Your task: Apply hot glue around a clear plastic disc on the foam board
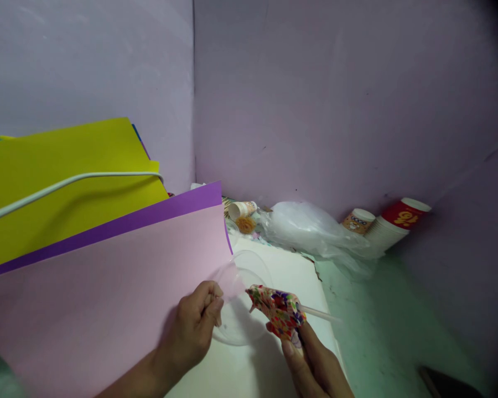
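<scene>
My right hand is wrapped around the grip of a glue gun covered in a bright multicoloured pattern. Its nozzle points left, and a pale glue stick juts from its back end. My left hand is closed with thumb and fingers pinched together, a little left of the nozzle; whatever is between the fingertips is too small to make out. Behind and beside those fingers lies a clear round plastic piece, like a lid or dish, on a white board. A large pink sheet stands beside my left forearm.
Purple and yellow sheets lean behind the pink one, crossed by a white rod. Along the wall are a tipped paper cup, a brown pompom, a clear plastic bag and stacked paper cups. A dark object lies lower right.
</scene>
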The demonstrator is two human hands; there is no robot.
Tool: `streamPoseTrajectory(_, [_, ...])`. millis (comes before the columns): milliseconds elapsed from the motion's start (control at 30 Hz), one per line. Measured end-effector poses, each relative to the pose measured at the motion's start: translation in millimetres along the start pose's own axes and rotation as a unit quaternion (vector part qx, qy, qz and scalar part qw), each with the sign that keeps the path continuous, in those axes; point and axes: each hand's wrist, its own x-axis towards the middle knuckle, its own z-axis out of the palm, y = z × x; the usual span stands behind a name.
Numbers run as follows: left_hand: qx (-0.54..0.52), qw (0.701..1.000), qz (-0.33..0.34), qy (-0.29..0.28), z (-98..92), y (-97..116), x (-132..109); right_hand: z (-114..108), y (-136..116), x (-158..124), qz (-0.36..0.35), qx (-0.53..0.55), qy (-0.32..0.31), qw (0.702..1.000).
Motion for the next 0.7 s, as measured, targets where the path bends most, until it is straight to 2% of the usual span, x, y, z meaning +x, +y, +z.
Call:
streamPoseTrajectory(167, [-0.002,1.000,0.010,-0.003,-0.7,0.0,-0.2,0.1,1.7,0.5,-0.011,0.004,-0.022,1.000])
streamPoseTrajectory(367, [-0.003,1.000,0.004,-0.003,-0.8,1.0,0.0,1.2,-3.0,2.5,-0.052,0.008,-0.001,0.999])
streamPoseTrajectory(700, [0.000,1.000,-0.002,0.003,0.9,-1.2,0.0,1.9,-3.3,2.8,-0.054,0.020,0.008,0.998])
